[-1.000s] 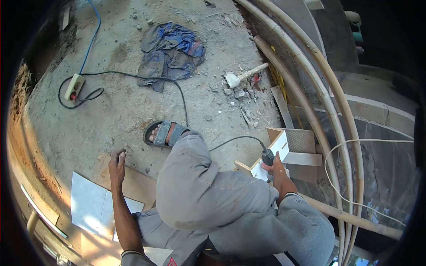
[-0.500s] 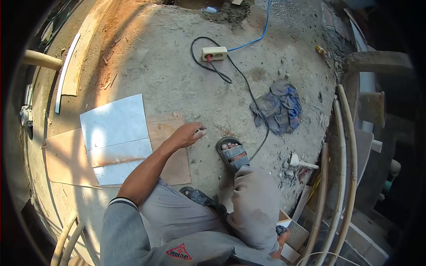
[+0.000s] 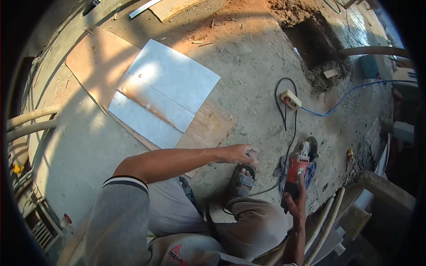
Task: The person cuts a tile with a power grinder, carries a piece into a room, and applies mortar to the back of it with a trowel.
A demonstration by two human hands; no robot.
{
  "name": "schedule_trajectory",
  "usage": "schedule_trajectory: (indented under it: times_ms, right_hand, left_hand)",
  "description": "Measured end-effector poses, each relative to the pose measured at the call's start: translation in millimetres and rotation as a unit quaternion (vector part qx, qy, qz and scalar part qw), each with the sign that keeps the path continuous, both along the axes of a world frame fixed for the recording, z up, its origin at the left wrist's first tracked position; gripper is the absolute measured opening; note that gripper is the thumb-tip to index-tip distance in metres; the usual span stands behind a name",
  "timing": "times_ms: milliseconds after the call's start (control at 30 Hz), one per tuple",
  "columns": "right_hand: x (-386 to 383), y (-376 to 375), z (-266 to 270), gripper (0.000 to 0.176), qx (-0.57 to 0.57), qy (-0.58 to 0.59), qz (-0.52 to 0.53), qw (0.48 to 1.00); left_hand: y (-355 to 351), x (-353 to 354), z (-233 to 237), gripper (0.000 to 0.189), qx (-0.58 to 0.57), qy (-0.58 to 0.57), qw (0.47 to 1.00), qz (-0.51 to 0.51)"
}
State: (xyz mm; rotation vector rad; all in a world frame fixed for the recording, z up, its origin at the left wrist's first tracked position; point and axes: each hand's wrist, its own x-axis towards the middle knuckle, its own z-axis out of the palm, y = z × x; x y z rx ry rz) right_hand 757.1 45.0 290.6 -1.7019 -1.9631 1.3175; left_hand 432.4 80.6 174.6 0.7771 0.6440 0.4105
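Note:
A red and black angle grinder (image 3: 298, 167) is held up in my right hand (image 3: 298, 201), with the fingers wrapped round its dark body. Its disc (image 3: 311, 148) points away from me and partly covers the crumpled dark cloth (image 3: 312, 172) on the ground. My left hand (image 3: 240, 154) hangs just above my sandalled foot, its dusty fingers loosely curled; I see nothing in them. To its left lies a white tile sheet (image 3: 171, 88) with a line across it and a brown dust streak, resting on a plywood board (image 3: 211, 122).
A cream power strip (image 3: 290, 100) has a red plug, a black cord (image 3: 293, 133) and a blue cable (image 3: 341, 99). Beyond it a pit (image 3: 310, 42) is dug in the ground. Bamboo poles (image 3: 326, 224) and rubble lie along the right side.
My right hand has come up from low beside my leg, bringing the grinder into full view. The head view has swung right; my left hand still hangs near my foot.

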Motion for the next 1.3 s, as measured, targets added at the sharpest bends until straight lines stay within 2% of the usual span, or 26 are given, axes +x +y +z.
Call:
schedule_trajectory:
  times_ms: [33,67,100,133,167,200,233,267,333,367,400,500,600,667,733,767,800,833,867,900,933,1000,1067,1167,1267,1300]
  right_hand:
    - [-25.8,34.6,-3.0,0.075,0.072,-0.021,0.136,0.988]
    - [-57.1,61.6,-4.4,0.076,0.076,-0.004,0.199,0.977]
    - [-83.8,80.5,-12.7,0.072,0.093,0.044,0.253,0.962]
    - [-106.8,92.0,-21.6,0.072,0.056,0.051,0.289,0.954]
    - [-128.4,97.0,-33.8,0.071,0.053,0.087,0.321,0.942]
    - [-146.8,100.0,-50.2,0.070,0.101,0.139,0.378,0.910]
    - [-156.1,95.6,-68.2,0.073,0.047,0.174,0.373,0.910]
    - [-164.2,91.0,-85.1,0.076,-0.011,0.205,0.371,0.906]
    - [-172.4,72.7,-103.0,0.078,-0.120,0.218,0.336,0.909]
    - [-172.7,67.2,-103.6,0.085,-0.157,0.184,0.334,0.911]
    - [-172.5,64.6,-107.5,0.085,-0.160,0.185,0.349,0.904]
    - [-164.5,57.0,-128.4,0.097,-0.096,0.237,0.296,0.920]
    - [-150.4,34.1,-90.4,0.096,-0.199,0.221,0.179,0.938]
    - [-101.3,8.1,-131.4,0.094,-0.135,0.161,0.170,0.963]
    - [-37.5,-28.4,-163.8,0.092,-0.238,0.100,0.082,0.963]
    - [-7.9,-48.3,-171.3,0.088,-0.355,0.217,-0.084,0.906]
    - [6.4,-61.1,-173.9,0.085,-0.450,0.322,-0.248,0.795]
    - [16.6,-72.0,-168.9,0.085,-0.441,0.308,-0.292,0.791]
    - [26.7,-79.2,-159.5,0.085,-0.420,0.263,-0.310,0.812]
    - [33.5,-85.1,-151.3,0.084,-0.403,0.219,-0.323,0.828]
    - [42.3,-88.7,-142.3,0.084,-0.387,0.176,-0.335,0.841]
    - [60.3,-89.4,-122.2,0.083,-0.359,0.087,-0.345,0.863]
    - [78.8,-86.0,-100.6,0.083,-0.331,-0.003,-0.339,0.881]
    - [103.1,-71.4,-67.4,0.082,-0.300,-0.148,-0.289,0.897]
    - [125.1,-48.9,-34.6,0.081,-0.268,-0.306,-0.189,0.894]
    - [130.6,-38.6,-24.7,0.080,-0.256,-0.359,-0.144,0.886]
  left_hand:
    - [-4.8,1.6,5.8,0.069,0.001,0.008,1.000,0.024]
    - [-10.4,4.3,11.4,0.076,-0.043,-0.017,0.996,0.074]
    - [-12.8,4.9,16.6,0.082,-0.083,-0.043,0.988,0.125]
    - [-13.2,4.8,21.2,0.082,-0.079,-0.036,0.985,0.148]
    - [-14.6,5.3,26.1,0.083,-0.088,-0.071,0.968,0.223]
    - [-16.8,5.0,29.2,0.084,-0.093,-0.107,0.946,0.293]
    - [-23.4,5.4,31.5,0.076,-0.121,-0.121,0.908,0.382]
    - [-31.6,2.3,23.4,0.076,-0.112,-0.119,0.900,0.403]
    - [-51.0,-3.2,4.7,0.065,-0.126,-0.080,0.878,0.455]
    - [-58.2,1.5,2.6,0.056,-0.128,-0.038,0.857,0.497]
    - [-61.8,3.2,-0.8,0.056,-0.127,-0.037,0.849,0.512]
    - [-58.5,16.0,-17.3,0.056,-0.122,-0.098,0.839,0.521]
    - [-42.5,37.9,-50.4,0.051,-0.150,-0.140,0.798,0.566]
    - [-34.9,44.8,-58.4,0.050,-0.140,-0.155,0.797,0.567]
    - [-28.2,43.3,-55.3,0.050,-0.133,-0.132,0.814,0.549]
    - [-25.4,44.5,-54.5,0.050,-0.141,-0.155,0.809,0.549]
    - [-22.0,46.3,-57.4,0.050,-0.144,-0.159,0.809,0.548]
    - [-18.7,51.0,-62.7,0.051,-0.152,-0.181,0.810,0.537]
    - [-15.7,57.1,-65.5,0.051,-0.160,-0.204,0.810,0.525]
    - [-13.9,63.4,-66.1,0.039,-0.177,-0.188,0.801,0.540]
    - [-13.3,60.3,-59.2,0.039,-0.181,-0.192,0.803,0.534]
    - [-16.3,60.2,-44.7,0.045,-0.221,-0.217,0.815,0.491]
    - [-15.7,60.9,-42.4,0.051,-0.202,-0.229,0.830,0.467]
    - [-12.9,59.5,-34.9,0.056,-0.174,-0.249,0.835,0.459]
    - [-7.6,48.9,-22.1,0.061,-0.120,-0.269,0.846,0.443]
    - [-4.3,50.0,-20.8,0.070,-0.120,-0.281,0.849,0.430]
